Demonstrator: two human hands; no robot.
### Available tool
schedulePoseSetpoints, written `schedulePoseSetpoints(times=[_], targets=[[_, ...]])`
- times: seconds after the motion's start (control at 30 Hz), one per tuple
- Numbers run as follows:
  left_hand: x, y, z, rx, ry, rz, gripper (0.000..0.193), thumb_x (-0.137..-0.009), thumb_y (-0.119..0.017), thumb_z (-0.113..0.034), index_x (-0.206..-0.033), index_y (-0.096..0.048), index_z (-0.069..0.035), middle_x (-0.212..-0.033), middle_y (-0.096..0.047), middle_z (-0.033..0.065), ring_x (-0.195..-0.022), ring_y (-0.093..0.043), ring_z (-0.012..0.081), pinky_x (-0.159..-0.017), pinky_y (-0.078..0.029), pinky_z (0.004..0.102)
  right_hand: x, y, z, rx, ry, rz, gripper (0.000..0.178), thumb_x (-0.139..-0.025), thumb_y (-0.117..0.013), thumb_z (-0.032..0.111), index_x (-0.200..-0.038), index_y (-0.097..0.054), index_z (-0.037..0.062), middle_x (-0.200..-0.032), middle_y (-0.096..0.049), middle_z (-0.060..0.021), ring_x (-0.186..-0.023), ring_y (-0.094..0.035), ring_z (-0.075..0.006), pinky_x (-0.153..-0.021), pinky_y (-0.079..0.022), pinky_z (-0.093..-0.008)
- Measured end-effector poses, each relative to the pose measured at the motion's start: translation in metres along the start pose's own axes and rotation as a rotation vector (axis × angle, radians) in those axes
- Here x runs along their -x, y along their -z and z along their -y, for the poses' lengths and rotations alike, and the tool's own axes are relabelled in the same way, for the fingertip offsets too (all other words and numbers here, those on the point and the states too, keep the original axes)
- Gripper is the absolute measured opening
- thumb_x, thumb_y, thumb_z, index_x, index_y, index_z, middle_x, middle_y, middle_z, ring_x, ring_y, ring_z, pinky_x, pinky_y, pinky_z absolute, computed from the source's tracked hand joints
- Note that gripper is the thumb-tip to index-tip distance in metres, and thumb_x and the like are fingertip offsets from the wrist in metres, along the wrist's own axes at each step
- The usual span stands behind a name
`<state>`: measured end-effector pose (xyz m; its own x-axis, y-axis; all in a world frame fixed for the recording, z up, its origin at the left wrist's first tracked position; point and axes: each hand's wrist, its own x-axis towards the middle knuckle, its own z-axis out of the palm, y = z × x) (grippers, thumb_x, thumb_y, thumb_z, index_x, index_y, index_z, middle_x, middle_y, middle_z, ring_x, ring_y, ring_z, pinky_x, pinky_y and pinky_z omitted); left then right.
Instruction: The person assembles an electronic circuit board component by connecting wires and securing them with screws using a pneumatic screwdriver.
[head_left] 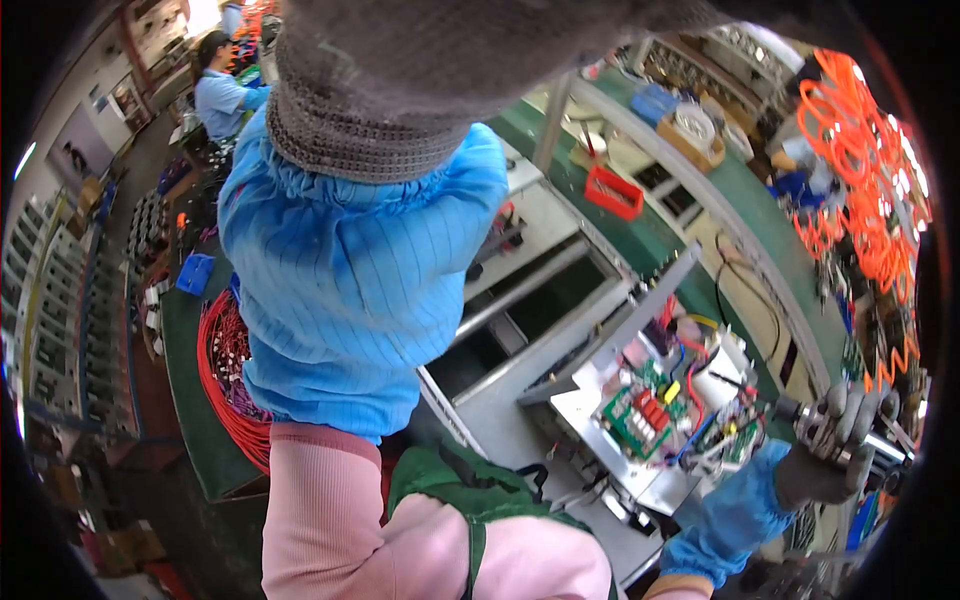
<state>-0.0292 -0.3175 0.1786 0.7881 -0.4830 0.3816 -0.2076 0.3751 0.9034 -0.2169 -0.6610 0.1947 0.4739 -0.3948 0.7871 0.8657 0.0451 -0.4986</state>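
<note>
While the grey-gloved left hand (480, 50) looms close overhead, its fingers too cropped to tell whether apart or together, the right hand (830, 460) has its fingers clamped around a silvery cylindrical tool (885, 450), right of an open metal chassis (590, 418) bearing a green circuit board (625, 425).

Left hand (450, 70) was blurred and cut off by the top edge; fingers couldn't be made out, nor whether they held anything. Left sleeve (350, 270) hid part of the wire bundle (212, 380) and of the metal frame (500, 410). Right hand (830, 460) covered part of a metal tool (885, 450), exact kind unclear. Small parts on the circuit board (632, 428) were too tiny to tell. What the far co-worker (218, 98) handled couldn't be told.
</note>
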Motion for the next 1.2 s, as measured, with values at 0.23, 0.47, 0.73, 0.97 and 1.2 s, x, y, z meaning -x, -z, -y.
schedulePoseSetpoints(times=[0.23,0.47,0.73,0.97,1.2], targets=[[-0.033,0.007,0.051,0.264,0.417,0.124,0.038,-0.091,-0.051,-0.030,-0.115,-0.053,-0.001,-0.071,-0.055,0.0029,-0.051,-0.047,0.0094,-0.043,-0.031,0.0215,-0.007,0.003,0.002,0.009,-0.123,-0.047,0.026,-0.068,-0.060,0.018,-0.066,-0.035,0.0132,-0.067,-0.034,0.0014,-0.064,-0.032,-0.0099,-0.071,-0.029,-0.0257],[-0.068,-0.050,0.105,0.533,0.628,0.335,0.040,-0.093,-0.048,-0.031,-0.116,-0.052,0.001,-0.068,-0.052,0.0022,-0.049,-0.044,0.0074,-0.041,-0.028,0.0191,-0.003,0.007,-0.001,-0.061,-0.057,0.227,0.052,-0.077,-0.054,0.019,-0.126,-0.042,0.0064,-0.078,-0.038,0.0037,-0.070,-0.040,-0.0090,-0.077,-0.031,-0.0331],[0.035,-0.133,0.143,1.034,0.944,0.195,0.063,-0.093,-0.043,-0.047,-0.123,-0.044,0.007,-0.120,-0.050,0.0255,-0.112,-0.053,0.0342,-0.097,-0.048,0.0383,0.008,-0.015,-0.004,-0.200,-0.160,0.377,0.044,-0.080,-0.057,0.017,-0.120,-0.046,0.0038,-0.065,-0.039,0.0050,-0.055,-0.040,-0.0068,-0.072,-0.037,-0.0279],[0.040,-0.139,0.155,1.072,0.887,0.267,0.070,-0.092,-0.039,-0.053,-0.129,-0.038,0.007,-0.126,-0.043,0.0267,-0.117,-0.049,0.0351,-0.098,-0.046,0.0401,0.040,-0.014,-0.034,-0.179,-0.245,0.150,0.053,-0.080,-0.053,0.014,-0.131,-0.039,0.0050,-0.061,-0.044,-0.0003,-0.056,-0.050,-0.0150,-0.071,-0.047,-0.0377],[0.053,-0.132,0.168,0.460,0.511,0.454,0.055,-0.096,-0.042,-0.039,-0.132,-0.037,0.003,-0.124,-0.046,0.0217,-0.111,-0.054,0.0270,-0.092,-0.052,0.0321,0.044,-0.017,-0.037,-0.033,-0.213,-0.001,0.050,-0.081,-0.053,0.018,-0.126,-0.042,0.0010,-0.067,-0.036,0.0027,-0.061,-0.041,-0.0113,-0.069,-0.038,-0.0339]])
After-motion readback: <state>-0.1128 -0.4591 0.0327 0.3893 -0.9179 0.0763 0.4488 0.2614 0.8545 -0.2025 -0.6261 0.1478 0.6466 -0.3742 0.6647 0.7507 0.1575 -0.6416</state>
